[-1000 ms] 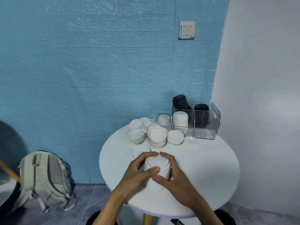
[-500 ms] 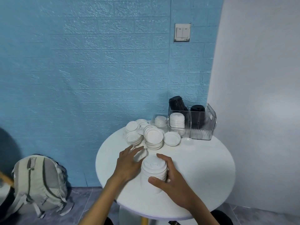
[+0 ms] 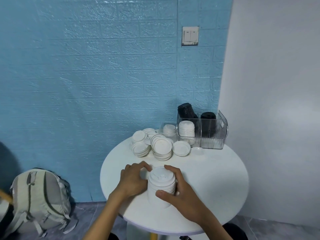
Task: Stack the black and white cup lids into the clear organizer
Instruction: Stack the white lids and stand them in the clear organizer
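— Which step is in hand?

— A tall stack of white lids (image 3: 161, 185) is being gathered on the near part of the round white table (image 3: 216, 179), well apart from the clear organizer (image 3: 213, 134) at the far edge by the wall. The stack is grasped by the right hand (image 3: 178, 193), with the thumb curled across its front and the fingers wrapped round its far side. A single white lid (image 3: 144, 172), lying just left of the stack, is covered by the left hand (image 3: 134, 179), whose fingers are curled over it; whether it is truly pinched cannot be told.

— How much is judged to be done?

— Some of it. Black lids (image 3: 207, 116) are already stood in the organizer's back compartments, one black column (image 3: 186, 110) leaning above the rim, and a white stack (image 3: 186, 130) is seen in its front left compartment. Loose heaps of white lids (image 3: 161, 147) are left on the table beside the organizer, so much is judged to remain.

— What is called for next?

— Probably the single lid is to be seated on top of the held stack, nested squarely. Then the column would need to be carried upright to the organizer and lowered into a free compartment. A firm, level grasp is called for, since a tall column of light lids could easily be tipped or spilled.
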A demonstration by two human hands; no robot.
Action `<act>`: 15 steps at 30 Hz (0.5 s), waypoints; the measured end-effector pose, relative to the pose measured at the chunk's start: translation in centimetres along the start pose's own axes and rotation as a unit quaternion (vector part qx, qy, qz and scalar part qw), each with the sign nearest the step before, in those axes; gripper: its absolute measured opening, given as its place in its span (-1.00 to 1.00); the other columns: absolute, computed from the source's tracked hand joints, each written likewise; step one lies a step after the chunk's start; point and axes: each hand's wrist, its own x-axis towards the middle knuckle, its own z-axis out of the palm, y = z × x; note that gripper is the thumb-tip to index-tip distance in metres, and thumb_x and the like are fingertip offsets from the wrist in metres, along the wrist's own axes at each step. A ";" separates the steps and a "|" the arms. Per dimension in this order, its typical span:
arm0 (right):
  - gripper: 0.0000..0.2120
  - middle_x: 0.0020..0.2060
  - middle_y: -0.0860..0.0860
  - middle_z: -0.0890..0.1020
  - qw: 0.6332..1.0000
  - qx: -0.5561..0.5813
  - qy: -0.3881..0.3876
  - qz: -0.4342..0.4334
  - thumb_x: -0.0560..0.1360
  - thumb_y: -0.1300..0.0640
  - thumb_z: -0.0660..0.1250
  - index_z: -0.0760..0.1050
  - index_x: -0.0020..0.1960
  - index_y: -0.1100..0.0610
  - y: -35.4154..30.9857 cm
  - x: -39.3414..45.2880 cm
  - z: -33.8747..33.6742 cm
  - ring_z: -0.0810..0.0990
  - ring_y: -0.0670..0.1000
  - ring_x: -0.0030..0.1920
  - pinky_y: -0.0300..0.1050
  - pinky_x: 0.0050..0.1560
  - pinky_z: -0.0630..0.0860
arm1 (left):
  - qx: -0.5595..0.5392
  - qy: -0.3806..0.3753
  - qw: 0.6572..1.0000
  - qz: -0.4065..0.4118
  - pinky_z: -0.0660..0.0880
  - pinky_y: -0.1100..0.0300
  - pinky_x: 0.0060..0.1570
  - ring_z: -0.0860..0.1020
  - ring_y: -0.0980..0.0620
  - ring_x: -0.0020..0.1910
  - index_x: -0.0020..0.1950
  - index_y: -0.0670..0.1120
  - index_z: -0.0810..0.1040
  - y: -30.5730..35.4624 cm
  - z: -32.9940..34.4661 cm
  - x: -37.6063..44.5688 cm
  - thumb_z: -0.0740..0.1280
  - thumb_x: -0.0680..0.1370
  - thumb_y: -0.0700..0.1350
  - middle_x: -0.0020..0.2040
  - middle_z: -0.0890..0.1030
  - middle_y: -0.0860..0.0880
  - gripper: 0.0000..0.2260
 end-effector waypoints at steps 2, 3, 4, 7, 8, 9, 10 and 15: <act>-0.33 0.28 -0.40 0.50 1.000 0.000 -0.002 0.001 0.39 -0.15 0.55 0.29 0.39 -0.30 -0.1 0.0 0.0 0.47 -0.24 0.34 -0.20 0.40 0.39 | -0.077 0.013 0.997 0.013 0.29 0.05 0.15 0.43 -0.07 0.28 0.16 0.24 0.39 0.2 -0.5 0.0 0.45 0.31 0.14 0.22 0.55 0.06 -0.54; -0.33 0.28 -0.39 0.50 1.000 0.000 -0.001 0.001 0.39 -0.16 0.55 0.29 0.39 -0.31 -0.1 0.0 0.0 0.48 -0.24 0.34 -0.19 0.40 0.40 | -0.143 0.032 0.989 0.032 0.34 0.04 0.24 0.43 -0.03 0.30 0.24 0.25 0.37 0.3 -0.8 0.0 0.48 0.25 0.15 0.27 0.53 0.08 -0.41; -0.32 0.27 -0.38 0.51 1.000 -0.001 -0.001 0.002 0.38 -0.18 0.55 0.28 0.38 -0.32 -0.1 -0.1 0.0 0.48 -0.24 0.34 -0.18 0.40 0.41 | -0.210 0.052 0.975 0.058 0.37 0.06 0.31 0.43 0.04 0.34 0.33 0.27 0.35 0.3 -1.0 -0.1 0.54 0.22 0.15 0.32 0.49 0.12 -0.29; -0.32 0.29 -0.35 0.51 1.000 -0.002 0.001 0.004 0.37 -0.22 0.55 0.27 0.36 -0.39 0.0 -0.1 0.0 0.48 -0.21 0.34 -0.12 0.42 0.41 | -0.296 0.094 0.946 0.095 0.36 0.22 0.36 0.38 0.22 0.39 0.46 0.33 0.35 0.8 -1.1 -0.7 0.68 0.29 -0.06 0.34 0.40 0.26 -0.14; -0.32 0.30 -0.35 0.51 1.000 -0.003 0.001 0.003 0.36 -0.25 0.54 0.26 0.36 -0.42 0.0 -0.1 0.0 0.47 -0.21 0.35 -0.11 0.43 0.41 | -0.316 0.111 0.938 0.091 0.38 0.20 0.36 0.41 0.19 0.39 0.43 0.34 0.40 1.1 -1.2 -0.9 0.67 0.31 -0.11 0.34 0.41 0.25 -0.18; -0.32 0.31 -0.35 0.50 1.000 -0.005 0.000 0.003 0.35 -0.27 0.53 0.24 0.35 -0.45 0.0 -0.1 0.0 0.46 -0.21 0.36 -0.11 0.44 0.40 | -0.352 0.125 0.924 0.080 0.45 0.20 0.33 0.47 0.13 0.36 0.38 0.32 0.45 1.5 -1.3 -1.2 0.66 0.31 -0.14 0.35 0.44 0.21 -0.25; -0.31 0.33 -0.35 0.48 1.000 -0.007 -0.001 0.003 0.35 -0.29 0.52 0.23 0.35 -0.47 0.0 0.0 0.1 0.45 -0.21 0.37 -0.10 0.45 0.39 | -0.402 0.134 0.903 0.067 0.52 0.25 0.23 0.54 0.08 0.30 0.33 0.27 0.49 1.9 -1.4 -1.6 0.66 0.33 -0.18 0.35 0.49 0.14 -0.30; -0.26 0.37 -0.36 0.46 1.000 -0.002 -0.002 0.002 0.36 -0.29 0.52 0.20 0.40 -0.46 0.1 0.1 0.2 0.43 -0.21 0.40 -0.05 0.49 0.36 | -0.540 0.112 0.832 0.062 0.56 0.38 -0.08 0.69 0.11 0.00 0.30 0.01 0.43 4.2 -1.6 -3.5 0.54 0.39 -0.19 0.18 0.65 -0.11 -0.46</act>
